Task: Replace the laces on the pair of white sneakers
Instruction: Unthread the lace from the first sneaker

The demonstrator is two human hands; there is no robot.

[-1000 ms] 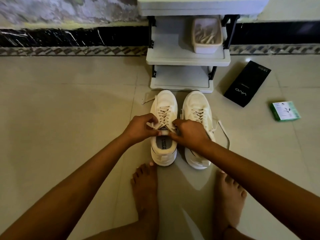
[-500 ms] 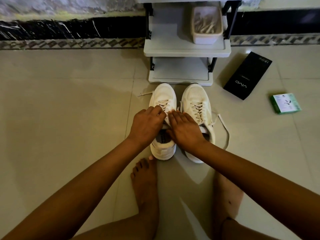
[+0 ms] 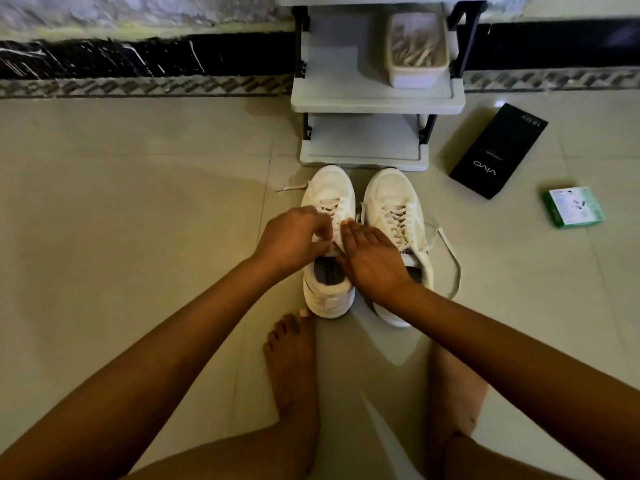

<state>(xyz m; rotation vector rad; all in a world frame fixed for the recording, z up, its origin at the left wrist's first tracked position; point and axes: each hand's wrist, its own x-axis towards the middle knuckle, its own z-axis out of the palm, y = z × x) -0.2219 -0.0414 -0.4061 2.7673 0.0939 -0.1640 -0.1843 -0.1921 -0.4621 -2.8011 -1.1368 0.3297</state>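
Taking the grey plastic shoe rack point(image 3: 377, 98) as the landmark, the left white lace-up sneaker point(image 3: 329, 188) stands on the tiled floor just in front of its bottom shelf, toe toward the rack and heel toward the person, so its long axis runs straight away from the body. The left hand point(image 3: 294, 240) sits over the sneaker's laced throat from the left side, fingers curled and pinching the flat cream lace point(image 3: 330, 206) near the upper eyelets. The right hand point(image 3: 372, 258) comes in from the right, fingers straight and laid flat against the same throat, holding nothing. Both hands are about equally near; the left has the grip.

Right of it, parallel and nearly touching, stands the right white sneaker point(image 3: 394, 199), fully crossed with lace, a loose end point(image 3: 450, 258) trailing onto the floor.

The shoes look clean, soft-sided and light.
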